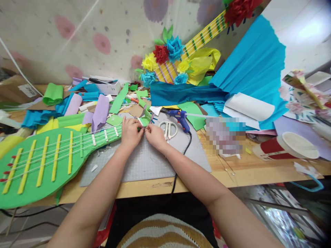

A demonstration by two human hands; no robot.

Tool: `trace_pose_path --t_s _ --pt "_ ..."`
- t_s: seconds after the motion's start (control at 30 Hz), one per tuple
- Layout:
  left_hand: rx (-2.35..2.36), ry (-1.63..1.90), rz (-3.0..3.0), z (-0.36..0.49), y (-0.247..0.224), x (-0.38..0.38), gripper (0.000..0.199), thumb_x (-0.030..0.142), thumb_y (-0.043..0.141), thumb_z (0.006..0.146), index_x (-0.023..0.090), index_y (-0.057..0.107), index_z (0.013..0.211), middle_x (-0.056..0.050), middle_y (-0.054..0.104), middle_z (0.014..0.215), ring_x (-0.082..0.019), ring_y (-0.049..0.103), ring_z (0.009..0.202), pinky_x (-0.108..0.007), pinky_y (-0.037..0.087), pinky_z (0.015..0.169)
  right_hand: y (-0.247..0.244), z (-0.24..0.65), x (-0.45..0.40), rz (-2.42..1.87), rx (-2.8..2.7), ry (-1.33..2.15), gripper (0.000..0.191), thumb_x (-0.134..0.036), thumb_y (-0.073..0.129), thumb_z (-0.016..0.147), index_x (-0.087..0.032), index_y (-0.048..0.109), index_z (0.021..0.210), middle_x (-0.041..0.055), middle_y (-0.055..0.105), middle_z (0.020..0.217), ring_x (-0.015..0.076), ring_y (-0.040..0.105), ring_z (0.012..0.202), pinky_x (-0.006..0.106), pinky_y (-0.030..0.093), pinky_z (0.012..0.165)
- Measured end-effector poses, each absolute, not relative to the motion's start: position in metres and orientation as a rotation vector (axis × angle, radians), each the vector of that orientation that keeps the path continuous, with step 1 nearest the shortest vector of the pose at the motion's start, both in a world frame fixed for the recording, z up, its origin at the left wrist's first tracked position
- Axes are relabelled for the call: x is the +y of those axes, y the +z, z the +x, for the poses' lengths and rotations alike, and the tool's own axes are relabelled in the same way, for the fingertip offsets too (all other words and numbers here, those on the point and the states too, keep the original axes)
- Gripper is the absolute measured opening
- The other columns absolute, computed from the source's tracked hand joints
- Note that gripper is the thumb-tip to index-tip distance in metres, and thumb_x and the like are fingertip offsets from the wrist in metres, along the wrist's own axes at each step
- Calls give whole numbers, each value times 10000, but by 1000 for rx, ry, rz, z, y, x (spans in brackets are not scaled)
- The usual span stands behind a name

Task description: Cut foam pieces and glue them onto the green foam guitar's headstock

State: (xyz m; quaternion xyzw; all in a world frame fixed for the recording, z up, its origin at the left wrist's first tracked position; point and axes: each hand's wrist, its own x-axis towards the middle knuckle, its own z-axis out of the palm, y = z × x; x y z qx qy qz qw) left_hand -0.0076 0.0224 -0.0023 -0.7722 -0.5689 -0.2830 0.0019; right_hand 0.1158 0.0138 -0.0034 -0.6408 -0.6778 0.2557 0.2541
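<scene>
Table point(219, 168): pens point(98, 81) in box point(108, 90); left grip point(130, 134) clasping guitar point(63, 155); right grip point(155, 136) pinched, contents hidden.

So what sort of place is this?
Probably a craft workspace, at home or in a small workshop; I can't tell which. The signs are a glue gun and white-handled scissors on a cutting mat, and a green paper-covered guitar.

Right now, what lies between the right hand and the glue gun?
White scissors lie between the right hand and the glue gun, in the head view.
</scene>
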Motion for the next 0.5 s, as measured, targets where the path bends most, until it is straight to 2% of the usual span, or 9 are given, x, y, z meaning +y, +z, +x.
trace_pose_path --t_s 0.17,0.37,0.5 --pt "-1766 -886 -2420 -9 -4 22 79 258 557 720 226 623 694 -22 586 842 -202 509 927 -464 161 1096 -2 115 12 -1737 -1877 635 184 -192 416 784 -185 600 796 39 652 765 168 584 743 263 396 696" --pt "-1712 -899 -2446 -10 -4 22 88 236 542 724 223 629 719 -34 581 855 -204 512 932 -480 164 1093 -9 119 21 -1684 -1717 1002 132 -196 447 776 -182 575 747 -22 608 596 108 563 593 206 395 617" --pt "-1727 -914 -2449 -10 -3 21 89 236 538 728 218 625 723 -37 581 857 -205 519 929 -489 176 1086 -9 118 16 -1681 -1823 770 155 -193 425 795 -187 579 785 10 640 701 138 581 687 239 395 674"
